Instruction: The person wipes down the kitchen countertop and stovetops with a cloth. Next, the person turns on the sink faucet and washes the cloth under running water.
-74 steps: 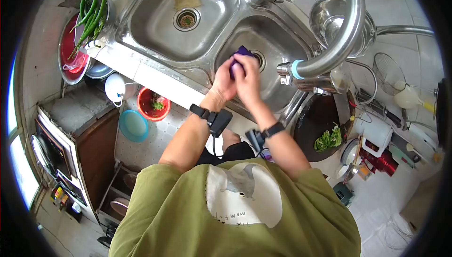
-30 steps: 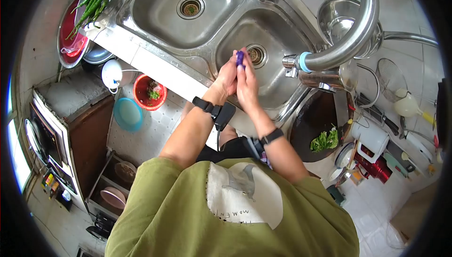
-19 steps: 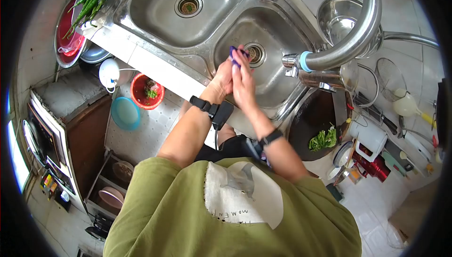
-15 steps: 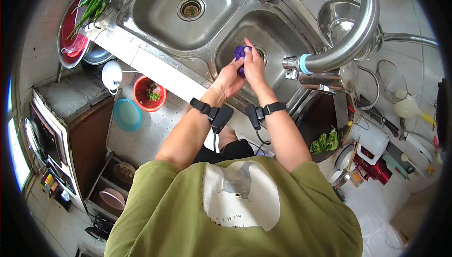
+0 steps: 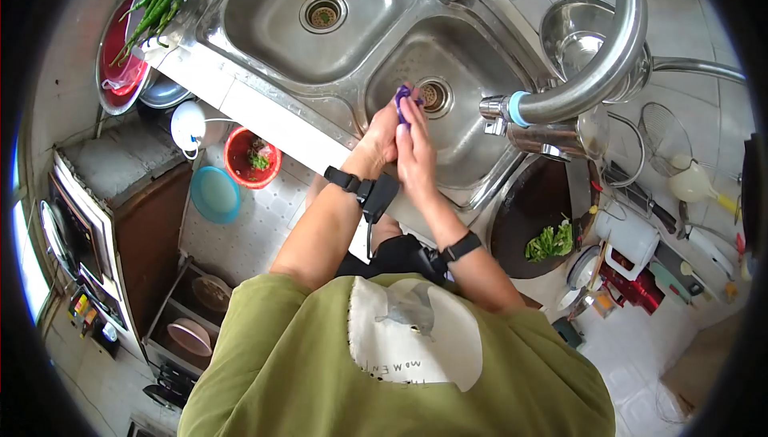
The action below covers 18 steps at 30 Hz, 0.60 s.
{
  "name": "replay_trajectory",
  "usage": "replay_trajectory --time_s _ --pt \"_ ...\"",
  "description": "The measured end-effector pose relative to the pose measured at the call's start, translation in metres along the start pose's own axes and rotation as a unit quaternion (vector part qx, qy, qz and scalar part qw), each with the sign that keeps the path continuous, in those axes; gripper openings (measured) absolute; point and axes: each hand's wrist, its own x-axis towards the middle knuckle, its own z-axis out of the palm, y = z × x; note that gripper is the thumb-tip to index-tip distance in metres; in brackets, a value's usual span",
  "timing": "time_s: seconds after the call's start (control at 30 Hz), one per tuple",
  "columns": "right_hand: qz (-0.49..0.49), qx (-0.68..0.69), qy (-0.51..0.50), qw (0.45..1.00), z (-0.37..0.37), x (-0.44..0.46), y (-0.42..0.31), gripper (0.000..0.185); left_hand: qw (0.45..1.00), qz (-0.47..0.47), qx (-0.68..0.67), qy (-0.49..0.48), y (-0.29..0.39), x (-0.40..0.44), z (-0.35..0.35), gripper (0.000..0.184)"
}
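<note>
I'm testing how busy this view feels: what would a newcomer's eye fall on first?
Likely the purple item between the left hand and right hand over the right sink basin. The big curved faucet to its right comes next, then the bright red bowl on the floor at left.

Glossy metal sink (image 5: 472, 149); shiny metal faucet (image 5: 596, 89); matt cloth shirt (image 5: 296, 357); smooth plastic-looking blue basin (image 5: 215, 195).

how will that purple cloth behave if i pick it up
The purple cloth is likely floppy, since it bunches between the left hand and right hand. Probably light, being small enough for them to mostly cover. It seems unlikely to roll, given its uneven folds.
</note>
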Motion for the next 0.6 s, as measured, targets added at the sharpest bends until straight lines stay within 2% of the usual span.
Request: replay_trajectory --time_s 0.07,0.13,0.17,0.2,0.27,0.3,0.33,0.37,0.4,0.47,0.5,0.53,0.6 --pt "-0.002 0.019 -0.005 1.000 0.000 0.012 0.004 0.041 0.996 0.052 -0.001 -0.074 -0.005 0.002 -0.009 0.040" --pt "0.022 0.052 -0.006 0.998 -0.005 0.049 0.033 0.039 0.998 -0.016 0.002 -0.062 -0.001 0.005 -0.006 0.039" --pt "0.060 0.002 0.001 0.998 -0.006 0.065 0.052 0.032 0.995 0.021 0.043 -0.091 -0.001 -0.001 -0.002 0.038" --pt "0.112 0.023 0.012 0.993 -0.009 0.078 0.063 0.027 0.994 0.019 0.050 -0.094 -0.002 0.001 -0.006 0.038" --pt "0.151 -0.022 0.035 0.988 -0.030 0.094 0.053 0.023 0.990 0.051 0.083 -0.104 0.002 -0.010 0.003 0.040" --pt "0.115 -0.004 0.075 0.991 -0.035 0.096 0.062 0.023 0.990 0.051 0.081 -0.103 0.005 -0.012 0.009 0.040" --pt "0.080 0.014 0.112 0.990 -0.040 0.095 0.065 0.022 0.995 0.040 0.085 -0.033 0.004 -0.011 0.013 0.042" --pt "0.076 0.033 0.066 0.994 -0.050 0.088 0.066 0.026 0.995 0.026 0.089 0.038 0.003 -0.013 0.015 0.043" --pt "0.075 0.033 0.065 0.995 -0.051 0.078 0.052 0.026 0.995 0.028 0.089 0.038 0.006 -0.014 0.014 0.043" --pt "0.066 0.045 -0.073 0.994 -0.046 0.050 0.013 0.025 0.997 -0.033 -0.024 -0.064 0.012 -0.012 0.011 0.044" --pt "-0.038 -0.076 -0.071 0.994 -0.045 0.037 -0.010 0.025 0.994 -0.020 -0.064 -0.080 0.008 0.004 -0.001 0.045" --pt "-0.141 -0.195 -0.069 0.968 -0.040 0.029 -0.025 0.025 0.983 -0.097 -0.084 -0.134 0.018 -0.007 0.004 0.039" --pt "-0.080 -0.106 -0.021 0.991 -0.015 0.036 0.004 0.027 0.975 -0.036 -0.076 -0.203 0.004 0.009 -0.013 0.037"
